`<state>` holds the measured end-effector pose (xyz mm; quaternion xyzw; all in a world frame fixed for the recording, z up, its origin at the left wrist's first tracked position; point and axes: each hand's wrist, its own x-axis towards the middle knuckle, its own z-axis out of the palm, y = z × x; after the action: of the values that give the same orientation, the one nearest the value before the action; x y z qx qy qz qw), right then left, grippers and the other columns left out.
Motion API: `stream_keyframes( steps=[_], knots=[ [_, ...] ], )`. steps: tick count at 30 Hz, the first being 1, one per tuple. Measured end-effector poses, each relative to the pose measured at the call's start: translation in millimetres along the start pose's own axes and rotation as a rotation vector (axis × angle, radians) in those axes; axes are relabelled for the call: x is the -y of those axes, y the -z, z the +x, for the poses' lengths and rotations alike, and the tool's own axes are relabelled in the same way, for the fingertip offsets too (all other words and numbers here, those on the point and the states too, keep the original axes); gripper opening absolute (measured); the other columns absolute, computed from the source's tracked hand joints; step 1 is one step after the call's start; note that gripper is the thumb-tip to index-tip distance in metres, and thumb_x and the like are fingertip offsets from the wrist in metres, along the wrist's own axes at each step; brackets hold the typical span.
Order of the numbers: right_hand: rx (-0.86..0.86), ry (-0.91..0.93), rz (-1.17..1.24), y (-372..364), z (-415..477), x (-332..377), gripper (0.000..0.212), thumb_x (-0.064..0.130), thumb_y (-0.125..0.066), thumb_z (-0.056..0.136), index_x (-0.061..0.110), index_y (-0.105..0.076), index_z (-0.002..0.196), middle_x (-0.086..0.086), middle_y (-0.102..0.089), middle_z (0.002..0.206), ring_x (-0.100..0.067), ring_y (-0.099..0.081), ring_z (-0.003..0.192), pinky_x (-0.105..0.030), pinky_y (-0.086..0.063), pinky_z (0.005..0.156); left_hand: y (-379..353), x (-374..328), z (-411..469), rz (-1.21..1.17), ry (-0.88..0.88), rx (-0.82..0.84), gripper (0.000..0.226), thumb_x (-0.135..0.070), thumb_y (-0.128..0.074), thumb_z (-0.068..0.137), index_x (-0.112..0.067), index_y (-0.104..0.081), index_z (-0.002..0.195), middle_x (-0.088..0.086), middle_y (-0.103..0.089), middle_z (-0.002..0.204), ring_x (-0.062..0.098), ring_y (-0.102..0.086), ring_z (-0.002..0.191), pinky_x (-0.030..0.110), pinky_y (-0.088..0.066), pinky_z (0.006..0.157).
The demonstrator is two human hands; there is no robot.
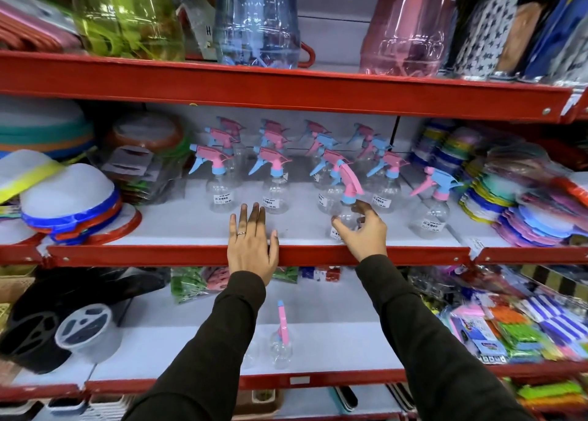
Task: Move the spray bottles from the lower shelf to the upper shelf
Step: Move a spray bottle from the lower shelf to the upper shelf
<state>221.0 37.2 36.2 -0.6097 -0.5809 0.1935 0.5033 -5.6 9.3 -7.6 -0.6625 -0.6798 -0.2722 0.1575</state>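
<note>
Red-edged upper shelf (191,255) is carrying rows of spray bottles (276,182). Right hand (362,229) is grasping one clear bottle (346,210) there; left hand (251,245) is lying flat, released, on the edge. One bottle (281,341) is standing on the lower shelf (334,341).

You get bright, even shop light from above, with soft shadows under each red shelf edge (286,86). Wide-angle bending curves the shelves toward the corners. The tall jugs (254,22) up top smear with motion blur and show faint glare.
</note>
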Motion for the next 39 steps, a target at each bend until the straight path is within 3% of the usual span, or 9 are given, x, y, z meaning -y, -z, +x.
stream_keyframes(
  steps=[4, 8, 12, 16, 20, 25, 29, 34, 39],
  knots=[
    [-0.076, 0.014, -0.018, -2.8, -4.1, 1.3, 0.085, 0.059, -0.082, 0.063, 0.022, -0.044, 0.128, -0.004, -0.046, 0.129, -0.023, -0.045, 0.123, -0.037, -0.043, 0.106, 0.5, -0.2, -0.2, 0.002, -0.001, -0.003, 0.064, -0.040, -0.024, 0.097, -0.004, -0.041, 0.148, 0.010, -0.038, 0.158, 0.028, -0.023, 0.151, 0.045, -0.010, 0.124],
    [-0.106, 0.020, -0.069, -4.3, -2.5, 2.6, 0.073, 0.050, -0.086, 0.064, 0.015, -0.050, 0.117, -0.008, -0.051, 0.119, -0.027, -0.051, 0.115, -0.038, -0.047, 0.101, 1.3, -0.4, -0.6, 0.011, -0.006, -0.002, 0.065, -0.040, -0.024, 0.097, -0.004, -0.040, 0.148, 0.010, -0.038, 0.158, 0.029, -0.023, 0.151, 0.044, -0.008, 0.124],
    [-0.095, 0.016, -0.018, -6.0, -1.4, 0.9, 0.064, 0.039, -0.082, 0.066, 0.020, -0.055, 0.121, -0.003, -0.058, 0.121, -0.025, -0.056, 0.112, -0.044, -0.051, 0.099, 1.7, -0.2, -0.9, 0.020, -0.010, 0.004, 0.065, -0.041, -0.024, 0.098, -0.004, -0.039, 0.149, 0.010, -0.036, 0.158, 0.028, -0.022, 0.152, 0.042, -0.003, 0.124],
    [-0.046, -0.011, 0.013, -7.2, -0.7, 2.8, 0.068, 0.035, -0.077, 0.072, 0.019, -0.053, 0.134, -0.006, -0.061, 0.129, -0.026, -0.057, 0.119, -0.043, -0.049, 0.104, 2.6, -0.6, -0.4, 0.017, -0.007, 0.004, 0.064, -0.041, -0.026, 0.098, -0.004, -0.040, 0.148, 0.010, -0.038, 0.157, 0.028, -0.023, 0.151, 0.041, -0.002, 0.124],
    [-0.096, 0.028, -0.022, -9.0, -1.0, 5.0, 0.076, 0.037, -0.081, 0.070, 0.020, -0.046, 0.136, -0.008, -0.047, 0.137, -0.027, -0.045, 0.129, -0.042, -0.041, 0.112, 3.1, -0.8, -1.0, 0.012, -0.007, 0.005, 0.064, -0.040, -0.026, 0.097, -0.004, -0.041, 0.148, 0.011, -0.038, 0.157, 0.029, -0.024, 0.151, 0.042, -0.004, 0.124],
    [-0.119, -0.012, -0.061, -11.1, 1.7, 4.2, 0.069, 0.039, -0.087, 0.068, 0.021, -0.049, 0.123, -0.007, -0.049, 0.127, -0.028, -0.052, 0.120, -0.043, -0.048, 0.106, 3.4, -1.1, -0.5, -0.001, -0.006, 0.009, 0.065, -0.041, -0.025, 0.097, -0.004, -0.040, 0.148, 0.011, -0.038, 0.157, 0.029, -0.024, 0.151, 0.042, -0.005, 0.124],
    [-0.086, -0.005, -0.018, -10.7, 3.7, 2.7, 0.067, 0.029, -0.085, 0.071, 0.021, -0.053, 0.129, -0.007, -0.055, 0.131, -0.027, -0.055, 0.120, -0.044, -0.050, 0.105, 4.3, -1.2, -1.6, -0.001, -0.009, 0.006, 0.065, -0.041, -0.025, 0.097, -0.003, -0.041, 0.148, 0.011, -0.038, 0.157, 0.029, -0.025, 0.150, 0.042, -0.005, 0.124],
    [-0.084, 0.001, -0.004, -12.0, 2.9, 0.9, 0.067, 0.030, -0.083, 0.073, 0.022, -0.053, 0.132, -0.006, -0.055, 0.133, -0.026, -0.057, 0.119, -0.043, -0.051, 0.104, 4.4, -0.5, -1.2, -0.003, -0.013, 0.020, 0.066, -0.042, -0.023, 0.097, -0.004, -0.039, 0.149, 0.011, -0.037, 0.158, 0.029, -0.024, 0.151, 0.042, -0.005, 0.124],
    [-0.053, 0.010, 0.032, -8.3, -2.5, 2.2, 0.076, 0.030, -0.082, 0.076, 0.021, -0.043, 0.140, -0.007, -0.048, 0.140, -0.022, -0.051, 0.126, -0.037, -0.047, 0.107, 6.5, -1.7, -1.2, -0.003, 0.003, 0.035, 0.067, -0.043, -0.023, 0.097, -0.004, -0.040, 0.148, 0.012, -0.038, 0.157, 0.029, -0.025, 0.150, 0.042, -0.002, 0.124]
  ],
)
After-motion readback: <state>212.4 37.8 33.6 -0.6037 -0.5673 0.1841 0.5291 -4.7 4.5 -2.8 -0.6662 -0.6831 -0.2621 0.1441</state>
